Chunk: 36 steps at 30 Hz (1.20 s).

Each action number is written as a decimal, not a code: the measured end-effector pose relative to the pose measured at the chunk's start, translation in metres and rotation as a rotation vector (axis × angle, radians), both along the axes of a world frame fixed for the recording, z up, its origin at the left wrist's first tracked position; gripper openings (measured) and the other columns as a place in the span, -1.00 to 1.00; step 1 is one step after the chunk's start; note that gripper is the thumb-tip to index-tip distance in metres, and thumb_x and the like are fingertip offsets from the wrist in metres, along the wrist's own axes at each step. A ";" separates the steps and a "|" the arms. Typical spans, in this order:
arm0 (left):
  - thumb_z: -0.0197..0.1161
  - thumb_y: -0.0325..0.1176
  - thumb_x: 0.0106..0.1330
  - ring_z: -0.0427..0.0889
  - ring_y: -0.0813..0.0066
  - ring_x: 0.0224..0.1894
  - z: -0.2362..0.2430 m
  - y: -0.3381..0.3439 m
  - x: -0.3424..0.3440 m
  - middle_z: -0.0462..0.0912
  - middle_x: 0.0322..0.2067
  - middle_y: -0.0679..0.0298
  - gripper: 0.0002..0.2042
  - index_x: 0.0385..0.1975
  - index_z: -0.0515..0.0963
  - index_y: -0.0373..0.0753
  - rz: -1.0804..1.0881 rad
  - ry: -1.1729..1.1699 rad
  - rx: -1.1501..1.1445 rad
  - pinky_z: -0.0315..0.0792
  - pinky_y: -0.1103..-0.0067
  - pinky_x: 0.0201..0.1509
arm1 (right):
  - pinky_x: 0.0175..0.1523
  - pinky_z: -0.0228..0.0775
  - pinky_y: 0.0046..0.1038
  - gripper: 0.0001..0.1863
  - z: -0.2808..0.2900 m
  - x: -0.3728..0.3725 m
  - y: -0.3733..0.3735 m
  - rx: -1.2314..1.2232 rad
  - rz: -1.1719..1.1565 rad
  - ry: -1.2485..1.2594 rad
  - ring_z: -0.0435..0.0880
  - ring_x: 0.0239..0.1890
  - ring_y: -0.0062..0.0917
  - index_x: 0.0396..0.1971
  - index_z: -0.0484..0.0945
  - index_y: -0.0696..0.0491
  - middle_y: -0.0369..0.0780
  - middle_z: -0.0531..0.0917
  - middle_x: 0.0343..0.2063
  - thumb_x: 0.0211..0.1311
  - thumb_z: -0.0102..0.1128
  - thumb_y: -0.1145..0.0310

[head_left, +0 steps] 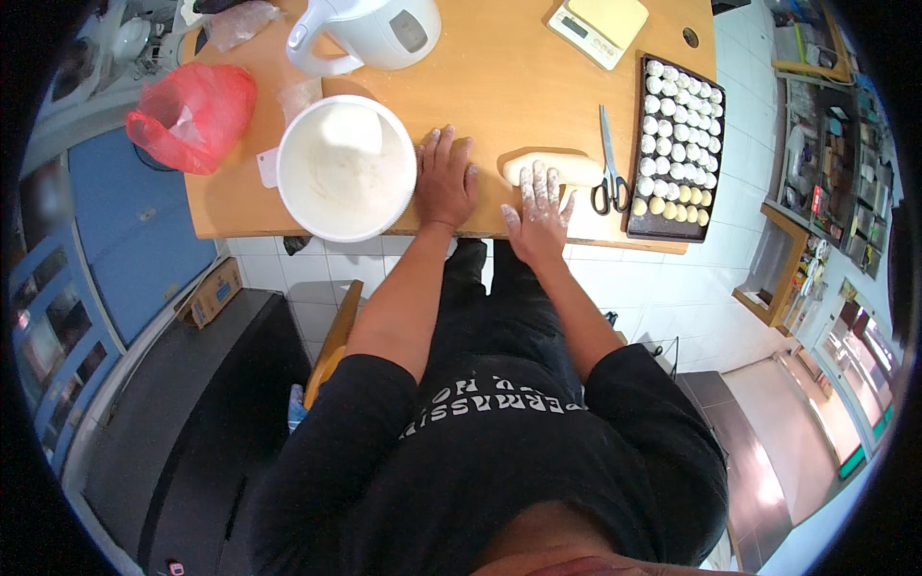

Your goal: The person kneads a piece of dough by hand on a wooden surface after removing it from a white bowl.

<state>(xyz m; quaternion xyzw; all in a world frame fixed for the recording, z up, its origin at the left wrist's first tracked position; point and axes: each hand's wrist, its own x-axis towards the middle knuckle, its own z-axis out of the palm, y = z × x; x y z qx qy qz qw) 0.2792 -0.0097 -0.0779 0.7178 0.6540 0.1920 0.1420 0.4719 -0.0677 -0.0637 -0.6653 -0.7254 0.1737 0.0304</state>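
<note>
A pale log of dough (576, 171) lies on the wooden table near its front edge. My right hand (541, 216) rests its floury, stretched fingers on the near side of the dough. Flat on the tabletop, my left hand (445, 187) holds nothing and has its fingers extended; it is beside a large white bowl (348, 206) dusted with flour inside. Just right of the dough is a pair of scissors (609, 158) with black handles. A dark tray (663, 227) carries rows of small dough balls (679, 134), most of them white with flour, the nearest ones yellower.
An off-white kitchen scale (584, 38) sits at the back right. Behind the bowl stands a white electric kettle or jug (379, 34). A red plastic bag (197, 115) is at the left edge of the table (499, 96), near a clear bag (240, 24).
</note>
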 end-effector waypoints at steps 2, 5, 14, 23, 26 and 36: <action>0.21 -0.19 0.32 0.21 -0.09 0.50 0.000 -0.003 -0.001 0.33 0.42 0.06 -0.51 0.28 0.49 -0.06 -0.002 -0.022 -0.018 0.08 -0.01 0.53 | 0.57 -0.30 0.29 -0.21 0.004 -0.003 0.027 0.021 0.008 -0.040 0.08 0.62 -0.20 0.56 0.19 -0.14 -0.18 0.14 0.59 0.44 0.03 -0.18; 0.23 -0.21 0.32 0.22 -0.08 0.49 0.000 -0.001 -0.001 0.33 0.42 0.06 -0.51 0.28 0.49 -0.06 0.008 0.010 -0.012 0.09 -0.01 0.52 | 0.58 -0.34 0.26 -0.22 -0.001 -0.006 0.077 0.109 0.031 -0.045 0.07 0.62 -0.21 0.54 0.23 -0.18 -0.18 0.15 0.59 0.43 0.03 -0.21; 0.25 -0.23 0.32 0.20 -0.03 0.52 0.004 0.000 -0.003 0.31 0.44 0.07 -0.52 0.27 0.49 -0.04 0.020 -0.031 -0.120 0.05 -0.04 0.55 | 0.63 -0.26 0.08 -0.11 -0.003 -0.025 0.210 0.104 0.055 -0.254 -0.04 0.65 -0.25 0.59 0.14 -0.24 -0.24 0.08 0.61 0.41 -0.28 -0.46; 0.23 -0.23 0.32 0.21 -0.02 0.51 0.003 -0.001 -0.003 0.31 0.44 0.09 -0.51 0.29 0.49 -0.01 0.003 -0.041 -0.078 0.02 -0.01 0.57 | 0.62 -0.14 -0.01 -0.19 -0.021 -0.021 0.249 0.245 0.110 -0.158 0.06 0.62 -0.22 0.58 0.17 -0.18 -0.20 0.15 0.59 0.47 -0.21 -0.32; 0.21 -0.22 0.33 0.21 -0.03 0.51 0.004 -0.002 -0.004 0.32 0.43 0.08 -0.51 0.29 0.50 -0.01 -0.006 -0.033 -0.064 0.02 -0.01 0.57 | 0.57 -0.02 0.02 -0.25 -0.023 -0.013 0.222 0.351 0.151 -0.124 0.20 0.56 -0.19 0.51 0.32 -0.12 -0.18 0.30 0.52 0.45 -0.06 -0.23; 0.17 -0.21 0.33 0.22 -0.09 0.49 0.007 0.000 0.000 0.35 0.41 0.04 -0.52 0.27 0.51 -0.09 -0.010 -0.012 0.007 0.04 -0.04 0.53 | 0.50 0.02 0.09 -0.31 -0.005 0.006 0.029 0.279 0.049 0.107 0.32 0.47 -0.07 0.42 0.40 -0.06 -0.10 0.37 0.47 0.38 0.20 -0.05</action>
